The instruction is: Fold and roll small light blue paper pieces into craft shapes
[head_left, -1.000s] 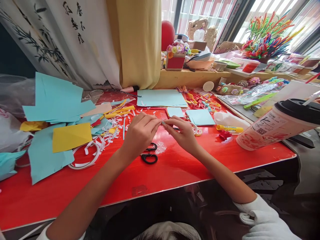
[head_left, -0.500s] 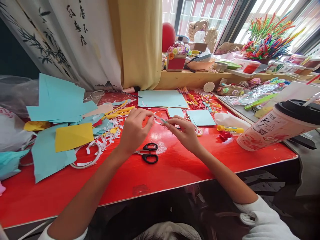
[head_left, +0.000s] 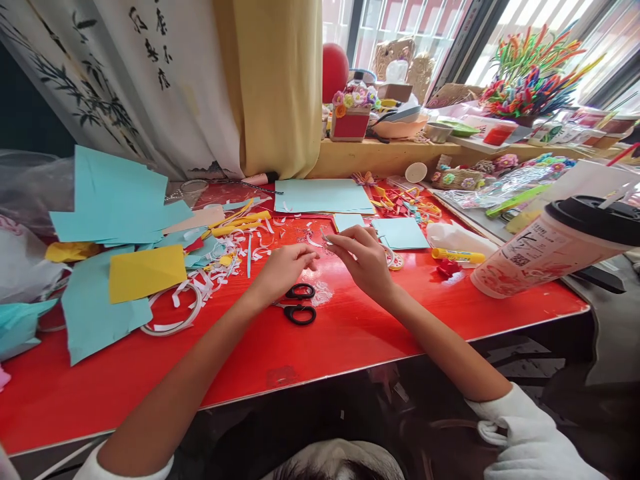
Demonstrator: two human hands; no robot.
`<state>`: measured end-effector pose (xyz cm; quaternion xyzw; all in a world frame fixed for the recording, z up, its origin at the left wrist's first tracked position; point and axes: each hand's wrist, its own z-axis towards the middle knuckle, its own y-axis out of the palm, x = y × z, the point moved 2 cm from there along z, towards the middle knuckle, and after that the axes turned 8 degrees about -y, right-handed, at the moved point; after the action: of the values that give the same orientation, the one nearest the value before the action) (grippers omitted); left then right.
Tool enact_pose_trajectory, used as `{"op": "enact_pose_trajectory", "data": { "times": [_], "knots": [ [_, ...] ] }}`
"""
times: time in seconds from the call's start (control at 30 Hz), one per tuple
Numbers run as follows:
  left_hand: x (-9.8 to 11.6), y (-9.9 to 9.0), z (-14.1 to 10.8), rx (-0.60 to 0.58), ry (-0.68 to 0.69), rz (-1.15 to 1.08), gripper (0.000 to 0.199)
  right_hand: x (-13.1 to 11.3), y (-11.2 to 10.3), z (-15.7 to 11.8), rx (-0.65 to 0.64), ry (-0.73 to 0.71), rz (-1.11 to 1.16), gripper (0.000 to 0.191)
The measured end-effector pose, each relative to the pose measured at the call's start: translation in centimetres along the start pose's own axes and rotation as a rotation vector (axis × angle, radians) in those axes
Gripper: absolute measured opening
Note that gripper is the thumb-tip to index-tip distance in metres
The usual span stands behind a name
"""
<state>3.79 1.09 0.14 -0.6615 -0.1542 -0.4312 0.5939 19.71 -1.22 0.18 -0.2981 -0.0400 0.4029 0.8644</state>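
Observation:
My right hand [head_left: 364,260] pinches a thin paper strip [head_left: 325,237] between thumb and fingertips, over the middle of the red table [head_left: 350,333]. Just left of it, my left hand [head_left: 286,270] is closed, fingers curled together and pointing toward the right hand. Whether anything small is in its fingertips I cannot make out. Below the left hand lie black-handled scissors [head_left: 301,303], blades partly hidden by the wrist. A narrow blue strip [head_left: 249,255] rests left of the left hand. White tape rolls [head_left: 395,259] sit partly behind the right hand.
Blue sheets and a yellow card [head_left: 147,273] are heaped at left, beside a white tape ring [head_left: 173,313] and paper scraps [head_left: 215,263]. Blue squares [head_left: 400,233] lie behind the right hand. A yellow glue stick [head_left: 457,255] and a tilted drink cup [head_left: 540,253] stand at right.
My left hand has dropped lower, and its fingers have come away from the strip held by the right hand. The blue strip on the table at left now shows. The right hand stays nearly in place.

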Motion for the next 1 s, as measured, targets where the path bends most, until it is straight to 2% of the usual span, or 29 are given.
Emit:
{"op": "enact_pose_trajectory", "data": {
  "times": [0.07,0.1,0.2,0.27,0.4,0.53,0.7,0.77,0.87,0.93,1.0],
  "knots": [
    [0.1,0.2,-0.1,-0.010,-0.049,-0.098,0.020,0.0,0.0,0.0,0.005,-0.021,-0.017,0.024],
    [-0.1,0.2,-0.1,0.028,-0.065,-0.059,0.018,0.0,0.1,0.0,0.003,-0.031,-0.025,0.026],
    [-1.0,-0.2,0.2,0.225,-0.017,0.257,0.010,0.1,0.3,-0.1,-0.014,-0.062,-0.047,0.026],
    [-1.7,-0.6,0.4,0.300,0.035,0.371,0.008,0.2,0.5,-0.1,-0.023,-0.066,-0.052,0.025],
    [-2.7,-1.7,1.0,0.167,-0.016,0.351,0.017,0.5,0.7,-0.3,-0.040,-0.056,-0.052,0.023],
    [-2.7,-3.1,1.3,0.145,0.036,0.346,0.036,0.7,0.6,-0.3,-0.036,-0.046,-0.048,0.023],
    [-2.0,-3.5,1.1,0.130,-0.115,0.240,0.022,0.6,0.8,-0.3,-0.040,-0.037,-0.069,0.022],
    [-1.4,-2.6,0.9,0.069,-0.081,0.131,0.026,0.6,0.8,-0.4,-0.044,-0.048,-0.071,0.023],
    [-0.6,-0.5,0.4,-0.085,-0.017,-0.298,0.029,0.5,0.8,-0.4,-0.053,-0.087,-0.064,0.026],
    [-0.3,0.8,0.2,-0.101,0.002,-0.621,0.028,0.6,0.8,-0.4,-0.056,-0.112,-0.057,0.028],
    [-0.2,1.9,0.1,-0.062,0.000,-0.828,0.026,0.6,0.9,-0.4,-0.064,-0.126,-0.043,0.028]
  ]
}}
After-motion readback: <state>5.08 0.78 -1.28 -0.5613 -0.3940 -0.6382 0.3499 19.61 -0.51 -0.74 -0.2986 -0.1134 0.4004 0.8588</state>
